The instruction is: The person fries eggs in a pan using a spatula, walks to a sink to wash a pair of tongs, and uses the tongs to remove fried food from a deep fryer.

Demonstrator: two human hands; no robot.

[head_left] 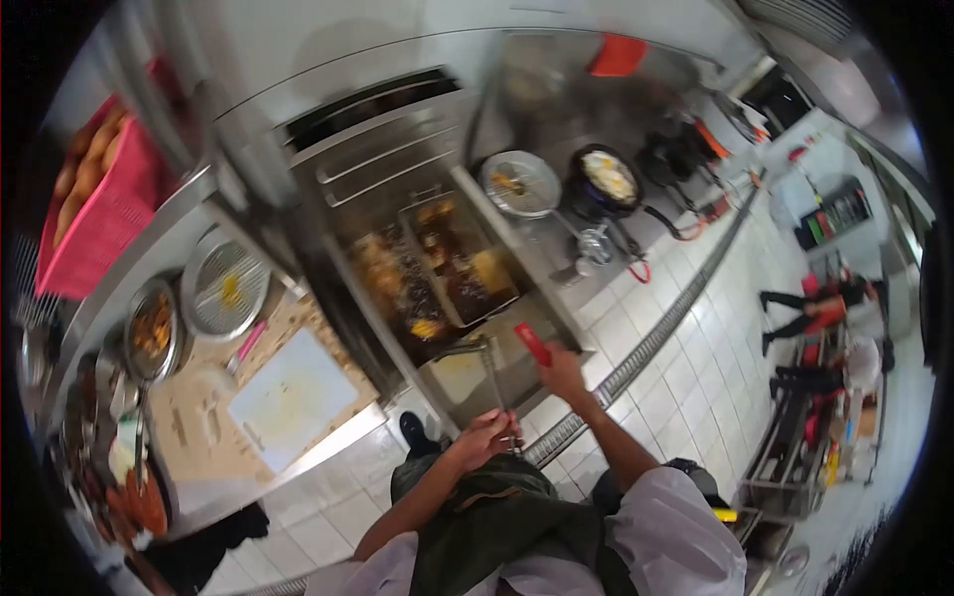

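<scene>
My right hand is closed round a red handle at the front of the deep fryer. That handle seems to belong to the wire fry basket, which sits in dark, bubbling oil with browned food pieces inside. Close to my body, my left hand grips the lower end of a long metal-handled utensil. Its far end reaches over the fryer's front; its exact kind is unclear. Loose food fries in oil left of the basket, with a yellow piece near the front.
At left, a counter holds a white cutting board, perforated pan, food bowl and pink crate. On the right stand a strainer and a black pan of food. A floor grate runs alongside; another person is far right.
</scene>
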